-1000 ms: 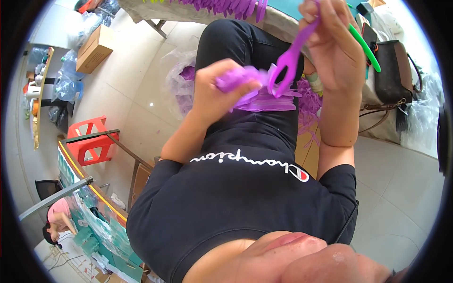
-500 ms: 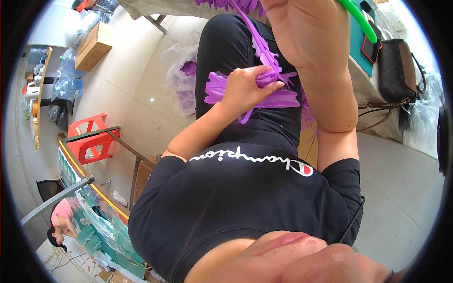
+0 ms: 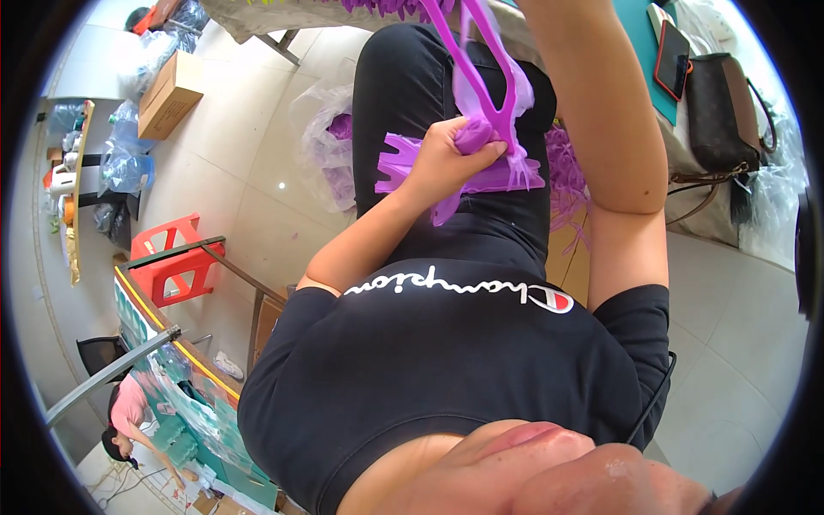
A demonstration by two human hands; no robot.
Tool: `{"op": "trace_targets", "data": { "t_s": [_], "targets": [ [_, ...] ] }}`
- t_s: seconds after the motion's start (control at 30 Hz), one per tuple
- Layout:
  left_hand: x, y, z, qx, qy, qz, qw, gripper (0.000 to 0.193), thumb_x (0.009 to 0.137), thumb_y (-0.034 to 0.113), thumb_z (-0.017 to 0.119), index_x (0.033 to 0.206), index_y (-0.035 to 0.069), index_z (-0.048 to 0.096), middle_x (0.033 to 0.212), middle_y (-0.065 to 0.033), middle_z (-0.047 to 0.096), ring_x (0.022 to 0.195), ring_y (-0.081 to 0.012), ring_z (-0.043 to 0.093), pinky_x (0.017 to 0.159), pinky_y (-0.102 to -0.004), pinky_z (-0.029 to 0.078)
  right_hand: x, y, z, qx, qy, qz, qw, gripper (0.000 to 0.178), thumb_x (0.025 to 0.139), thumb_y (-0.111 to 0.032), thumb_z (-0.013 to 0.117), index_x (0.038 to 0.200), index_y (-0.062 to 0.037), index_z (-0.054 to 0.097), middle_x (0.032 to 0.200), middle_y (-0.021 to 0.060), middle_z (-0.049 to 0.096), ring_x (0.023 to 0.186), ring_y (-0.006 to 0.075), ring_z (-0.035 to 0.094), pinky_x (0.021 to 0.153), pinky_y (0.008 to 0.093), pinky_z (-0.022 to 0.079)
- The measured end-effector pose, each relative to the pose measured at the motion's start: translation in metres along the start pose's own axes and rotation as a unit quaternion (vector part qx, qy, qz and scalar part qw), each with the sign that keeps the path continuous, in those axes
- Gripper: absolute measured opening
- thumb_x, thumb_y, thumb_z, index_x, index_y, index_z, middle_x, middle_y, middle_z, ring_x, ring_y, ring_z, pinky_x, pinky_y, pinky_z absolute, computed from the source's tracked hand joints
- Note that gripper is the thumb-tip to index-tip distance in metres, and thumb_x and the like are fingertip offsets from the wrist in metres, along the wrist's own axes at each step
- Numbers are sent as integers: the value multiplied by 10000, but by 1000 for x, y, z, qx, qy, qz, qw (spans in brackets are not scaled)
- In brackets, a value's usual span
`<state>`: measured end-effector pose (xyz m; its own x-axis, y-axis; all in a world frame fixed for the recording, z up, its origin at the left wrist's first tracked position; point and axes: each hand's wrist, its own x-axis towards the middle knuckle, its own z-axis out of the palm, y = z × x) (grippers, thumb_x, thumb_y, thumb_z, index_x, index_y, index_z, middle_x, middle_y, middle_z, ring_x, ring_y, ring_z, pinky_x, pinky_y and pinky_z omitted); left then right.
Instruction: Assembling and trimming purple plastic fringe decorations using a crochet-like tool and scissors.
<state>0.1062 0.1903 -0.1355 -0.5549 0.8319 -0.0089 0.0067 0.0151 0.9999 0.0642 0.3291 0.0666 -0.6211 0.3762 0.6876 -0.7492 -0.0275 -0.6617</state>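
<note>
My left hand [image 3: 459, 159] is closed over my lap, its thumb and fingers pinching a purple rubbery strip [image 3: 498, 99]. From that pinch the strip forks and runs up past the upper edge, with thin translucent film along it. Under the hand, more flat purple pieces [image 3: 396, 163] with notched ends lie across my black trousers. My right forearm [image 3: 601, 103] reaches up over the table side; its hand is cut off by the upper edge, so what it holds is hidden.
Purple pieces line the table edge [image 3: 378, 7] ahead. A clear bag [image 3: 313, 107] with purple scraps lies left of my legs, purple strands [image 3: 566, 172] at their right. A phone [image 3: 671, 60] and brown handbag [image 3: 721, 112] sit right. Red stool [image 3: 176, 257] and another person [image 3: 129, 412] are left.
My right hand has moved up out of view, and the green curved thing beside it has gone from sight. The purple strip now spreads into a fork above my left hand, which stays nearly in place.
</note>
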Motion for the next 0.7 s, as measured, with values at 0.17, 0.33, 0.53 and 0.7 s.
{"op": "trace_targets", "data": {
  "t_s": [0.17, 0.33, 0.53, 0.7],
  "targets": [
    [-15, 32, -5, -237, -37, -87, 967, 185, 846, 52, 671, 1018, -10, 643, 875, -42, 663, 778, -99, 616, 721, -246, 490, -43, 38, -63, -381, -116, 9, 917, 105, 893, -77, 617, 918, 17, 577, 739, 46, 566, 701, 109, 530, 641, 260, 453],
    [-19, 39, -10, -373, -10, -134, 918, 198, 856, 64, 669, 1042, 3, 637, 888, -46, 666, 771, -105, 631, 705, -241, 507, -131, 6, -75, -258, 4, 95, 961, 286, 1001, -196, 449, 880, 26, 582, 822, 101, 551, 729, 133, 496, 664, 228, 403],
    [-21, 38, -12, -371, -30, -159, 915, 160, 863, 121, 688, 988, 24, 657, 843, -32, 661, 702, -74, 606, 595, -221, 458, -227, -15, -57, -141, 118, 147, 972, 199, 988, -194, 500, 949, -1, 534, 914, 133, 597, 801, 180, 603, 754, 309, 480],
    [-22, 37, -5, -342, 8, -133, 930, 161, 870, 94, 678, 1001, 3, 658, 858, -55, 674, 750, -103, 635, 670, -234, 503, -242, -10, -53, -141, 132, 145, 970, 135, 960, -129, 552, 989, -3, 514, 972, 140, 609, 876, 203, 640, 817, 317, 506]
  ]
}}
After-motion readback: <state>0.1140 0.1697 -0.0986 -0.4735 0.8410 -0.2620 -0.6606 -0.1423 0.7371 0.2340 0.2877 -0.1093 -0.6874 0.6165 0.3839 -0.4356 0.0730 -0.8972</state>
